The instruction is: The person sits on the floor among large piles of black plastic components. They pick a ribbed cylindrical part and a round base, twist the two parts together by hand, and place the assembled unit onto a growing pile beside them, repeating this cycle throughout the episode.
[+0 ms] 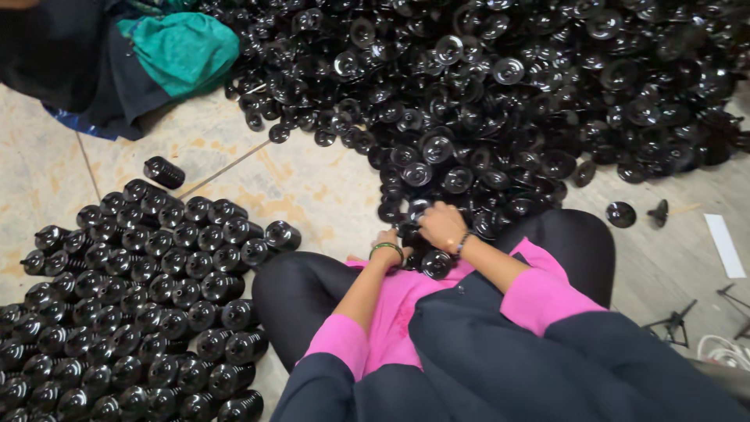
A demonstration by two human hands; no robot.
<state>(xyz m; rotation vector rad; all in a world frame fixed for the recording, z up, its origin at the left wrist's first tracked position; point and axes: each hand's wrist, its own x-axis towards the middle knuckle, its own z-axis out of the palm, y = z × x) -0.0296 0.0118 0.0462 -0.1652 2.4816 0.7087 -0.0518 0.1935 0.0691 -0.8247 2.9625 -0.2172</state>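
While our right hand (442,226) and left hand (388,241) both clasp black discs (436,264) at the pile's (500,94) near edge, we should press them squarely together.

Teal cloth bundle (183,48) on dark fabric (70,62) at the floor's (305,184) far-left corner. Upright black ribbed parts in tight rows (133,305) along the floor's left edge, one lone part (164,172) lying on its side just beyond them. White strip (724,244), two stray black discs (621,214) and white cable (723,352) near the right edge.
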